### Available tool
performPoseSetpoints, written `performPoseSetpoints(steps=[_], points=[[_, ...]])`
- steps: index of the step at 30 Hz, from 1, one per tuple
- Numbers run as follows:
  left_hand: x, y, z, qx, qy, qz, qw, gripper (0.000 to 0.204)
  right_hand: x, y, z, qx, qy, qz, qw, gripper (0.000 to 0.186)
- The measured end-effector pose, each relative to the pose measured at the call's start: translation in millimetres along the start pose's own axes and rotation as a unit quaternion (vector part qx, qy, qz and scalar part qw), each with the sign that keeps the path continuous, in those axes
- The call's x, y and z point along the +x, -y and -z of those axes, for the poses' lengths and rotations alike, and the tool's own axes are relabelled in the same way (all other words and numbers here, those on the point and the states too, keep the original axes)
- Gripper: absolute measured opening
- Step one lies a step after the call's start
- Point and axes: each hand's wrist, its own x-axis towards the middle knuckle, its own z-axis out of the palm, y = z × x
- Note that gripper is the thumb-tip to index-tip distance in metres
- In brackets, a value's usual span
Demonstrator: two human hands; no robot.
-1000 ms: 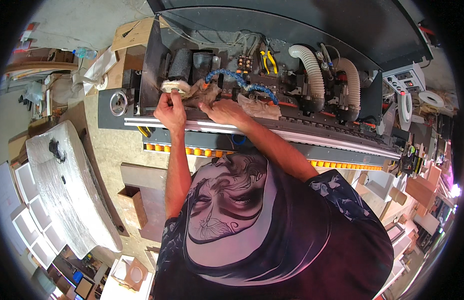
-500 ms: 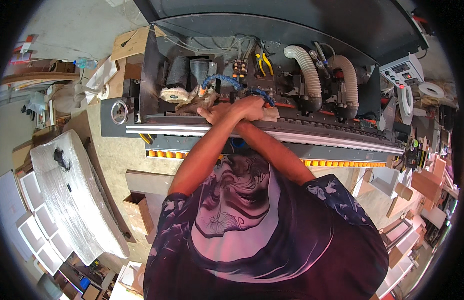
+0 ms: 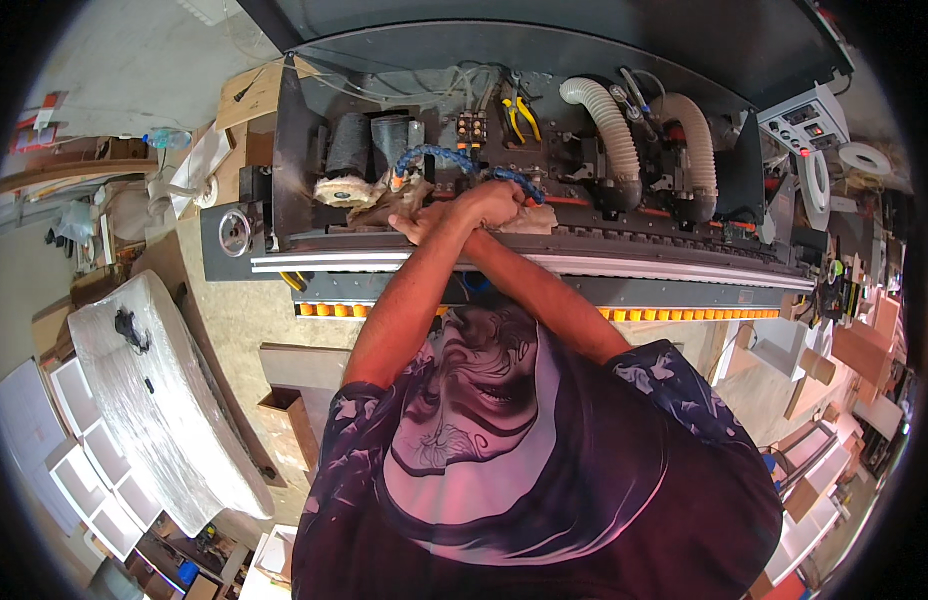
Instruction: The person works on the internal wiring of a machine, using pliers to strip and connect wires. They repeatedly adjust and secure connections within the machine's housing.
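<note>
My forearms cross over the front rail of a dark machine, the left one on top. My left hand (image 3: pixel 492 204) reaches to the right, its fingers curled by the end of a blue segmented hose (image 3: pixel 436 154). What lies inside its grip is hidden. A crumpled tan cloth (image 3: pixel 536 219) shows just beside it. Passing beneath my left wrist, my right hand (image 3: pixel 420 224) lies farther left, partly covered, with a finger or thumb stretched out. It is against another crumpled tan piece (image 3: pixel 412 197), seemingly cloth.
Yellow-handled pliers (image 3: pixel 521 120) lie inside the machine, behind my hands. Ribbed grey hoses (image 3: pixel 606 125) rise to the right, and dark rollers (image 3: pixel 348 146) stand left. A handwheel (image 3: pixel 235 230) sits at the left end, a control box (image 3: pixel 804 128) at the right. A plastic-wrapped panel (image 3: pixel 169 400) is at lower left.
The view has shifted and turned slightly. Both hands stay crossed at nearly the same place in the machine, with little visible difference in their hold.
</note>
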Motion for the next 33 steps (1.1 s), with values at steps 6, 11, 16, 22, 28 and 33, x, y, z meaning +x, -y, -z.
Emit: performPoseSetpoints(steps=[6, 11, 16, 22, 28, 33], points=[[-4, -8, -6, 0.089, -0.026, -0.017, 0.996, 0.04, 7, -6, -19, -0.056, -0.151, 0.01, 0.987, 0.089], [-2, 2, -4, 0.031, -0.019, -0.008, 0.999, 0.041, 4, 0, -9, -0.023, -0.022, -0.027, 0.999, 0.085], [-7, -6, 6, -0.036, 0.016, 0.026, 0.999, 0.044, 20, -17, -17, -0.011, 0.035, -0.009, 0.999, 0.081], [-2, -1, 5, -0.019, 0.024, 0.018, 0.999, 0.046, 26, -23, -26, -0.015, 0.031, -0.008, 0.999, 0.079], [-4, -2, 1, 0.028, -0.014, 0.003, 1.0, 0.042, 22, -21, -20, -0.042, 0.022, -0.001, 0.999, 0.076], [-7, -8, 1, 0.117, -0.02, 0.017, 0.993, 0.033, 7, 0, -3, -0.086, -0.005, -0.002, 0.996, 0.06]])
